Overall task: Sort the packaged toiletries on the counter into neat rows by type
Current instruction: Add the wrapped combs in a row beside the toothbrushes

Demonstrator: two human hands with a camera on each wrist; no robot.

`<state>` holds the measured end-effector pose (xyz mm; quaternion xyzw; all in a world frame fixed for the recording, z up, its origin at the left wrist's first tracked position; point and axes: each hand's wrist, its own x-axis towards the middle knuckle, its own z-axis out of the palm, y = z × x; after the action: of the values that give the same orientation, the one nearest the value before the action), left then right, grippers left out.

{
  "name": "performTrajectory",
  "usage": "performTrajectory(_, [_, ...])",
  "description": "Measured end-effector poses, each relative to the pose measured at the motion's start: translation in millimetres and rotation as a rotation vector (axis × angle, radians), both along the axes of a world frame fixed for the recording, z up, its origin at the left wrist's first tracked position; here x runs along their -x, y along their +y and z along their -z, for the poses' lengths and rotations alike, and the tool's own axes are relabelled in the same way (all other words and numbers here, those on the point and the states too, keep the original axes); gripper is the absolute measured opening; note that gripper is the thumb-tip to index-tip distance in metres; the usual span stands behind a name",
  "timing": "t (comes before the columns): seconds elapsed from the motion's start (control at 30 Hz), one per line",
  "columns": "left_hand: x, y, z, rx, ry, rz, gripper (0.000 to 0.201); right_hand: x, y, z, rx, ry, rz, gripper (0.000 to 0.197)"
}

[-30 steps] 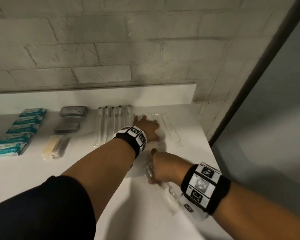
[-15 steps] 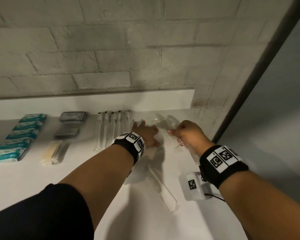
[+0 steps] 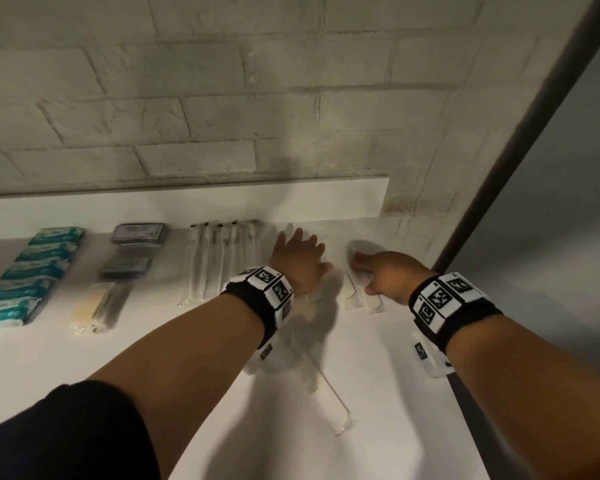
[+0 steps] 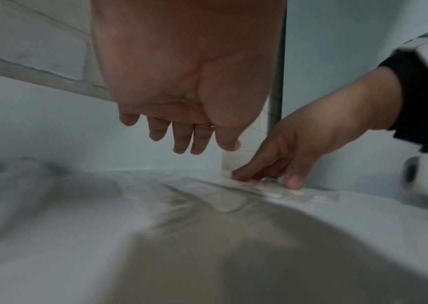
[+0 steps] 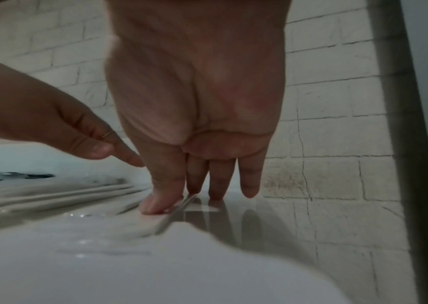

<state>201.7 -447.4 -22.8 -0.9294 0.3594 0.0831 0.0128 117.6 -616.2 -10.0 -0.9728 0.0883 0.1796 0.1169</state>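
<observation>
White tabletop [image 3: 153, 348] carries the sorted toiletries along its far edge. From the head view, teal packets [image 3: 32, 271] run in a column at nine o'clock, dark flat packets [image 3: 132, 247] just right of them, a yellowish packet [image 3: 92, 304] below those, and a row of clear-wrapped toothbrushes [image 3: 219, 258] toward eleven o'clock. The left hand [image 3: 298, 259] hangs over the tabletop at twelve o'clock, fingers straight and relaxed, holding nothing. The right hand [image 3: 383, 271], at one o'clock, presses thumb and straight fingertips [image 5: 160, 203] onto clear sleeves [image 3: 355, 294] lying flat. Another clear sleeve [image 3: 333, 403] lies apart at six o'clock, angled.
</observation>
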Motion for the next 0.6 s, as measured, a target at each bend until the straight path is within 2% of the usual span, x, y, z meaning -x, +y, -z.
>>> performTrajectory(0.07, [8, -14, 1, -0.008, 0.022, 0.009, 0.06, -4, -1, 2, 0.018, 0.016, 0.009, 0.062])
performTrajectory(0.13, [15, -24, 9, -0.061, 0.059, -0.012, 0.074, -7, 0, 2, 0.027, 0.02, -0.004, 0.066])
performTrajectory(0.23, [14, -27, 18, -0.105, 0.024, -0.024, 0.089, -11, -1, 5, -0.028, 0.032, 0.013, 0.068])
performTrajectory(0.33, [7, -23, 13, -0.132, 0.055, -0.002, 0.089, -14, -3, 6, -0.025, 0.049, -0.01, 0.07])
performTrajectory(0.6, [5, -21, 9, -0.198, 0.074, 0.021, 0.09, -15, 0, 7, 0.008, 0.025, -0.05, 0.059])
